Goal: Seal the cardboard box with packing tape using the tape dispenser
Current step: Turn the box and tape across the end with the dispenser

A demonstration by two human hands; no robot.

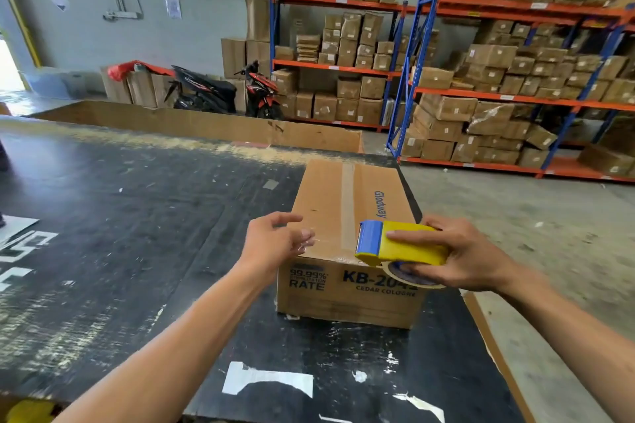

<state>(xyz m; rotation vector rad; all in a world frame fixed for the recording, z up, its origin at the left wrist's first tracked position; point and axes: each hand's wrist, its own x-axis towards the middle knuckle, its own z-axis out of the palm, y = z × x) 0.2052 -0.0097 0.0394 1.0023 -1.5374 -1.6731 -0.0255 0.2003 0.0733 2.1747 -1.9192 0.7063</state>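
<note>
Black bench [137, 216] surface, scuffed and flecked with white marks, fills the left of my view and carries everything I work on. My left hand [275, 240] hovers at the near left edge of the cardboard box [343, 288], fingers loosely spread and curled, tips just touching or nearly touching the top; it grips nothing. The box sits on the bench near its right edge, closed, with a strip of packing tape [347, 203] running down the middle seam of its top. Blue print on the near face reads "KB-204" and "RATE". At the near right corner of the box top, my right hand [460, 257] wraps around a yellow tape dispenser [402, 244] with a blue front, thumb on top and fingers underneath around the tape roll. The dispenser's blue end rests against the taped seam at the box's near edge. Beyond, on the right, orange and blue shelves [515, 99] hold many brown cartons.
</note>
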